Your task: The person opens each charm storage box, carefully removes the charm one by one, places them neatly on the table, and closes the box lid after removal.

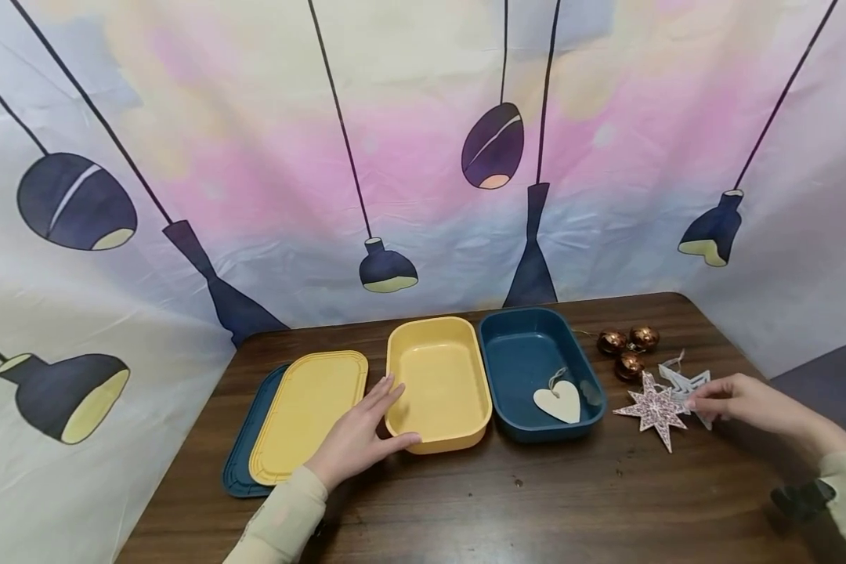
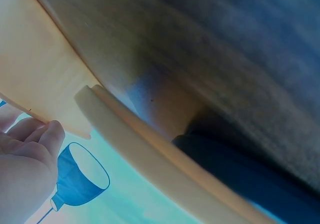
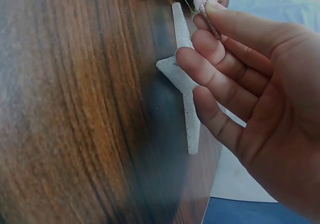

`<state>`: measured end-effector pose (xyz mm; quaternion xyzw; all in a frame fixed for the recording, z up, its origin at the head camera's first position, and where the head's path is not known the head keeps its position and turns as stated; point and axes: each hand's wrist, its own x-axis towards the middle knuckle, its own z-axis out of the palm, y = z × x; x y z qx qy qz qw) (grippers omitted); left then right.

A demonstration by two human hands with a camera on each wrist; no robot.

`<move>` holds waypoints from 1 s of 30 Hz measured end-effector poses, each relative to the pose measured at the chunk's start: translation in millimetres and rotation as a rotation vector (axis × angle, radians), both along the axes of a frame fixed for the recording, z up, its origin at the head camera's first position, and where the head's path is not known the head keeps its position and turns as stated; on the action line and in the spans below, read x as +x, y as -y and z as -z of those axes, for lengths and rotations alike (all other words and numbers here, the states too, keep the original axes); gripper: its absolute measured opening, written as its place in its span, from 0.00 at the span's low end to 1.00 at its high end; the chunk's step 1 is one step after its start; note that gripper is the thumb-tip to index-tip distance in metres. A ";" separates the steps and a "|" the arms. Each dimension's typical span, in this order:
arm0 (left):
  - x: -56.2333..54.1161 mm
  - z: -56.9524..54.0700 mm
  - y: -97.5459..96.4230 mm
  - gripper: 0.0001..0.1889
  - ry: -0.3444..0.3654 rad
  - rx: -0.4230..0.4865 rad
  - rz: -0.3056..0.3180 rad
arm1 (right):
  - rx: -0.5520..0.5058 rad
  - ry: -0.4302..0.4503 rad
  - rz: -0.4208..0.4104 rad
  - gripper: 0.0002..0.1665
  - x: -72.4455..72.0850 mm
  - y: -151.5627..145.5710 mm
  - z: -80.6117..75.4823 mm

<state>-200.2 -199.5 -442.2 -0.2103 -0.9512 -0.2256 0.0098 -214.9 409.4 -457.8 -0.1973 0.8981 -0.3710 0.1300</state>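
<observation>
Head view: pinching a pink star with right hand, near a white star; touching yellow box with left hand (spread, gripping nothing).

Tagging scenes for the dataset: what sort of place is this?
Likely an indoor tabletop set-up, perhaps staged: a creased, lamp-printed cloth hangs behind a wood-look table bearing a yellow container and copper-coloured baubles.
</observation>
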 end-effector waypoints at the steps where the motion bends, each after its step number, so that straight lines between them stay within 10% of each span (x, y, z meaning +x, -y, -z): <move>1: -0.5 -0.1 -0.6 0.50 -0.001 -0.002 0.002 | 0.002 0.006 0.004 0.13 0.9 -0.5 0.9; 30: -2.9 2.2 -1.0 0.55 0.013 0.009 -0.001 | 0.065 -0.023 0.105 0.10 1.8 10.8 10.3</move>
